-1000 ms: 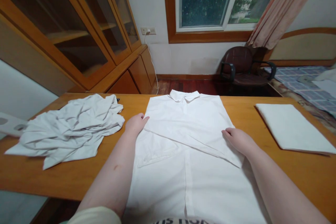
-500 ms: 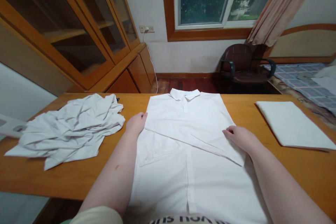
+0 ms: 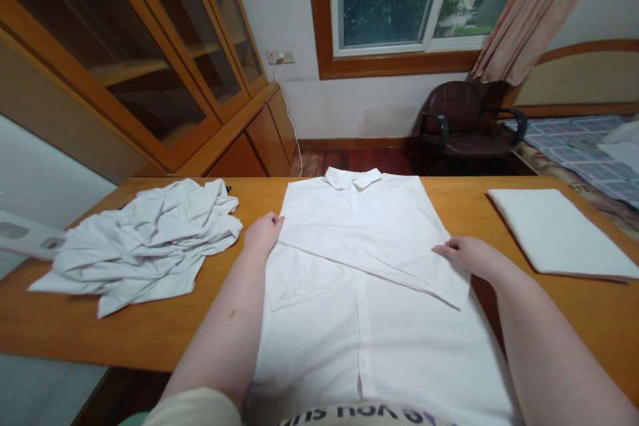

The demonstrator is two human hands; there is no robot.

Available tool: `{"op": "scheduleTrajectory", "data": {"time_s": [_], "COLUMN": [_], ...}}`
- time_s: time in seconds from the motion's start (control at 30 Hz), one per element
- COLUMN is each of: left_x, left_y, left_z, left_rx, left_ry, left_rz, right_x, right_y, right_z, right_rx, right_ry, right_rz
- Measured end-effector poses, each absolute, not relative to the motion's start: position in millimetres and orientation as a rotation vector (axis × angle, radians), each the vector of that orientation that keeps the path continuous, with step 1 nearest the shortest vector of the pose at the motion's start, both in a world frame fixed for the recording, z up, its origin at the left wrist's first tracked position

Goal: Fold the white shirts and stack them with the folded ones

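Person's lettered top (image 3: 369,412) cut off at bottom edge; lower end of white shirt (image 3: 314,346) hidden there. Shirt lies front up on worktop (image 3: 462,210), between hands, sleeves crossed over front, collar at far end. Right hand (image 3: 464,255) and left hand (image 3: 263,234) pinch opposite side edges, some fingertips hidden. Crumpled white cloth (image 3: 154,243) at left, shape unreadable; folded white cloth (image 3: 564,233) at right. Beyond, chair (image 3: 454,110), lower part unseen; window (image 3: 389,0) cut off at top.

Shirt (image 3: 369,279) lies between heap (image 3: 150,239) and, apparently, folded cloth (image 3: 559,233).
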State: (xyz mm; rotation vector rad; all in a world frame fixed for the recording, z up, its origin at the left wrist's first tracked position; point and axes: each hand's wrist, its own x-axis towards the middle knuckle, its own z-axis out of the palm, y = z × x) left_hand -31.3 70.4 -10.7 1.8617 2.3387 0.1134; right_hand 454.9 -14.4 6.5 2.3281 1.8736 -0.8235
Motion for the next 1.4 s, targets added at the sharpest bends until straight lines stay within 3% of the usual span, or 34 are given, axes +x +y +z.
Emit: {"op": "scheduleTrajectory", "data": {"time_s": [0.2, 0.73, 0.97, 1.13, 1.4], "left_x": [-33, -32, -31, -32, -33], "left_y": [70, 65, 65, 64, 67], "left_z": [-13, -8, -7, -8, -8], "left_rx": [1.894, 1.868, 1.873, 1.891, 1.881], "left_ry": [2.325, 2.306, 2.313, 2.298, 2.289], "left_rz": [0.146, 0.191, 0.208, 0.200, 0.203], "right_x": [460, 441, 405, 385, 381], "right_y": [-14, -17, -28, -33, -29], "right_z": [5, 17, 5, -9, -19], "right_rx": [2.360, 2.489, 2.027, 1.784, 1.659], "right_ry": [1.822, 1.914, 2.656, 2.784, 2.742], "right_rz": [-0.849, -0.371, -0.483, -0.594, -0.480]}}
